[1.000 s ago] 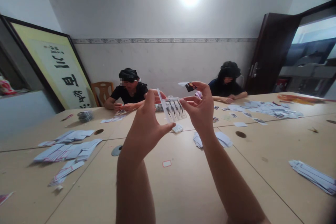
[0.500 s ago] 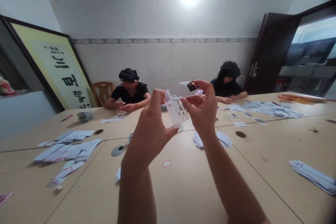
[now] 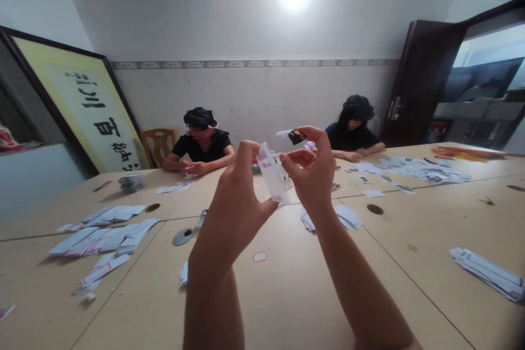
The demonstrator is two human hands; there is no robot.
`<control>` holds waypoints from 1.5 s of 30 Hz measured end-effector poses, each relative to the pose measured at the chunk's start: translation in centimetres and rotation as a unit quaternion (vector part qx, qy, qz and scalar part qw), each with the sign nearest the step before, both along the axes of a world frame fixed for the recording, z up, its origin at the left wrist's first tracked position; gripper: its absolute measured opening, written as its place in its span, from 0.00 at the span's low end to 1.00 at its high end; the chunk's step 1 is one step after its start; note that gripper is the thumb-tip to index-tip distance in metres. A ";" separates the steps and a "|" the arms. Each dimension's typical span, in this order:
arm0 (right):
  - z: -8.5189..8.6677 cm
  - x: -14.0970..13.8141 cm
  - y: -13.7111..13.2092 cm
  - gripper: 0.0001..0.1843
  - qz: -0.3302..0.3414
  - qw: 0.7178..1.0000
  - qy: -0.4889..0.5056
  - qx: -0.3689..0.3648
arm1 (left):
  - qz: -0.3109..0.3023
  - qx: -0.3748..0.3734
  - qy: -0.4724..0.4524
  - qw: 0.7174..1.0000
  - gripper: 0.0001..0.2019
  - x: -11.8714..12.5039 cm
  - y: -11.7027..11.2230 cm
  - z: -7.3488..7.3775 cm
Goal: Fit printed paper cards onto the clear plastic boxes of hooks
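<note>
Both hands are up in the air above the bench [image 3: 287, 295]. The left hand [image 3: 238, 208] holds a small clear plastic pack [image 3: 274, 178] between its thumb and fingertips. The right hand [image 3: 314, 175] pinches the other side of the pack. The same hand also holds a small dark card [image 3: 296, 135] up high between two fingers. So both grips are closed on something.

The pack is tilted and held only at its edges. I think it can slip, because it is smooth and thin. If it opens too fast, the little things inside can fall out onto the bench. I cannot tell what they are.

The right hand does two jobs at once. That can make the card drop or bend.

A pile of white cards [image 3: 344, 217] lies right below. A dropped card could get lost among them. Two other people sit far across the bench.
</note>
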State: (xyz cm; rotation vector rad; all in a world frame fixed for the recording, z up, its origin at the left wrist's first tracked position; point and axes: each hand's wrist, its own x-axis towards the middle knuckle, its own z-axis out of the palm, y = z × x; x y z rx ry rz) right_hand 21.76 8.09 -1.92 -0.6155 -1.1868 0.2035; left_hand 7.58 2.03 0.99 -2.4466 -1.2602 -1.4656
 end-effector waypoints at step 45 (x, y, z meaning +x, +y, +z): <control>0.6 1.0 0.6 0.23 0.183 0.977 0.105 -0.032 | 0.009 0.019 0.007 1.000 0.25 -0.4 -0.5 0.4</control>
